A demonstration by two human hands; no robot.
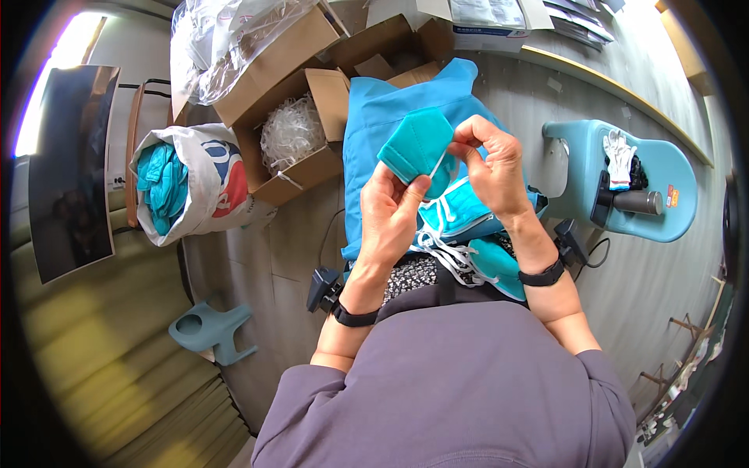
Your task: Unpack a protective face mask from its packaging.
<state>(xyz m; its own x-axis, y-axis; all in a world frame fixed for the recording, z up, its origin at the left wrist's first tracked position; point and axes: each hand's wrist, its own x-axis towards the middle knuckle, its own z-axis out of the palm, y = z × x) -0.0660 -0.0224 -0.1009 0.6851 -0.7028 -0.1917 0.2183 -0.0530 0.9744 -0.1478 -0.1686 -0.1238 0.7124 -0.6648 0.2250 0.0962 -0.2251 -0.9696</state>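
Note:
A teal folded face mask [416, 143] is held up over my lap. My left hand [388, 212] grips its lower edge between thumb and fingers. Thumb and forefinger of my right hand [496, 165] are pinched together at the mask's right side, where a white ear loop [438, 166] runs up to them. Below my hands, more teal masks [462, 212] with white loops lie piled on my lap. Their loose white ear loops [451, 253] hang in a tangle toward my waist. A blue cloth [370, 125] spreads under and beyond the masks.
Ahead on the left stands an open cardboard box [324, 160] with clear stringy material. Beside it a white bag [204, 148] holds teal masks. To the right, a light blue stool [679, 175] carries white gloves [619, 160] and a dark cylinder [638, 202]. A small grey-blue stool [226, 324] is left.

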